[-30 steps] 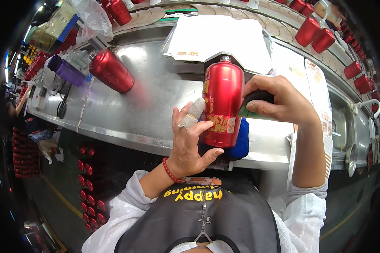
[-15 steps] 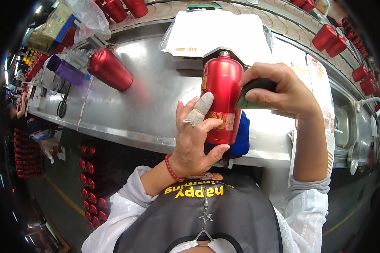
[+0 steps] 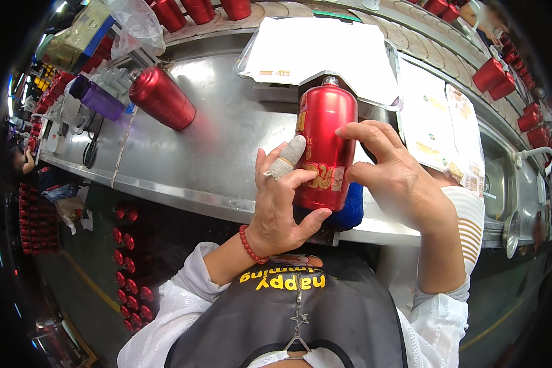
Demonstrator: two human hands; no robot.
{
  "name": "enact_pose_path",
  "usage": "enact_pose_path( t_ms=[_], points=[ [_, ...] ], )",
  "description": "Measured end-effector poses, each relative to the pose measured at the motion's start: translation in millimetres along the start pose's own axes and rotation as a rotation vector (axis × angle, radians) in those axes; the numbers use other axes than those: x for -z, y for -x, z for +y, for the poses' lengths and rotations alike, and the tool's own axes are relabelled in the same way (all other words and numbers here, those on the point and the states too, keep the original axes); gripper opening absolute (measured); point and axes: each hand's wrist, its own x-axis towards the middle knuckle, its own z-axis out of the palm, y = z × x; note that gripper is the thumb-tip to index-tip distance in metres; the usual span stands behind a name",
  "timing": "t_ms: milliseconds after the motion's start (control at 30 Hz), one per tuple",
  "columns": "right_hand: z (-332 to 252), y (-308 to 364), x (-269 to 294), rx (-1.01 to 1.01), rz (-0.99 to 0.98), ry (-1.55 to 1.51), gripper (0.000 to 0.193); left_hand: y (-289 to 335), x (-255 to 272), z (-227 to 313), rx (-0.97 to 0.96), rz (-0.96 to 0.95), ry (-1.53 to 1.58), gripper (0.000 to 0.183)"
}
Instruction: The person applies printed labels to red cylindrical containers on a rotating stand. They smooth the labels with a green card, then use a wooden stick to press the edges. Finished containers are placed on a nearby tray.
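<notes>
A red metal bottle [image 3: 329,132] with gold-patterned decals lies neck away from me, propped on a dark holder [image 3: 322,78] and a blue cloth [image 3: 351,211]. My left hand [image 3: 279,199] steadies it: the forefinger presses a decal low on the bottle, the thumb sits at its base. A grey cloth cover wraps one finger of this hand. On the other side, my right hand [image 3: 395,172] touches the bottle's wall with its fingertips. A dark shape, seemingly the scraper [image 3: 365,152], shows between its fingers and is mostly hidden.
Another red bottle [image 3: 162,98] and a purple bottle [image 3: 97,98] lie to the left on the metal bench [image 3: 218,144], near scissors [image 3: 92,147]. White sheets [image 3: 319,49] stand behind the work. Decal sheets [image 3: 426,116] lie to the right, beside a sink [image 3: 500,162].
My right hand has shifted its grip: the scraper has come away from the bottle's right edge, and the fingertips now touch the bottle there. My left hand keeps its place on the bottle.
</notes>
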Motion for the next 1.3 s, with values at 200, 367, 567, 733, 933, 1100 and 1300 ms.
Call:
enact_pose_path(
  t_ms=[200,367,567,733,933,1100,1300],
  points=[
    [-4.5,-5.0,-6.0,-0.002,0.065,-0.048,0.027,0.9,-1.1,-1.4,-0.002,0.006,0.001,0.059],
    [-3.3,-1.6,-9.0,-0.021,0.085,-0.088,0.026,1.4,-1.4,-2.7,-0.004,0.000,-0.003,0.061],
    [-16.1,-2.1,-14.4,-0.110,0.171,-0.127,0.020,2.9,-2.7,-4.8,0.004,0.006,0.027,0.061],
    [-31.5,-2.4,-31.7,-0.254,0.261,-0.066,0.020,3.1,-6.6,-5.2,0.017,0.036,0.089,0.061],
    [-34.5,1.2,-37.4,-0.351,0.271,-0.070,0.015,2.2,-4.7,-4.2,0.012,0.045,0.074,0.061],
    [-39.6,-0.9,-41.6,-0.382,0.299,-0.082,0.017,1.9,-6.0,-4.3,0.010,0.059,0.082,0.061],
    [-39.3,1.8,-44.0,-0.412,0.308,-0.140,0.018,2.4,-5.8,-5.5,0.004,0.053,0.084,0.061]
  ],
)
